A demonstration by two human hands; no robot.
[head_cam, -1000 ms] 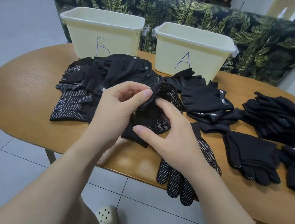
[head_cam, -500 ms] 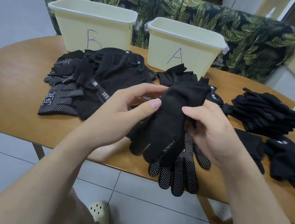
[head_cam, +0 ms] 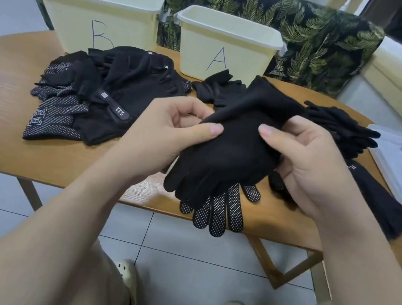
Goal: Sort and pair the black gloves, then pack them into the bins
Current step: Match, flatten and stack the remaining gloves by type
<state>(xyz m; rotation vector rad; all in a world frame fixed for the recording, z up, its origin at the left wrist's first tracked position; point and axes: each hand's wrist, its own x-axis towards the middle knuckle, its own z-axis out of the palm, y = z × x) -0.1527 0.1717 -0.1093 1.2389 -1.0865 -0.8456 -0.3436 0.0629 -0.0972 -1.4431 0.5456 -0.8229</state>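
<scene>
Head view. Both hands hold one item over the near table edge: the left hand (head_cam: 172, 128) pinches the plain black glove (head_cam: 230, 151) with thumb on top and fingers curled beneath, and the right hand (head_cam: 304, 165) grips its other side the same way. A dotted glove (head_cam: 215, 212) lies directly under it, fingers overhanging the table (head_cam: 4, 92) edge toward 6 o'clock.

Progress, as judged: early. Bin B (head_cam: 96, 10) at 11 o'clock and bin A (head_cam: 228, 41) at 12 o'clock show no gloves above their rims; their interiors cannot be seen. An unsorted heap (head_cam: 115, 96) lies at 10 o'clock and a stacked group (head_cam: 344, 129) at 2 o'clock, with more gloves at 3 o'clock. Pairing is in hand; packing is outstanding.
</scene>
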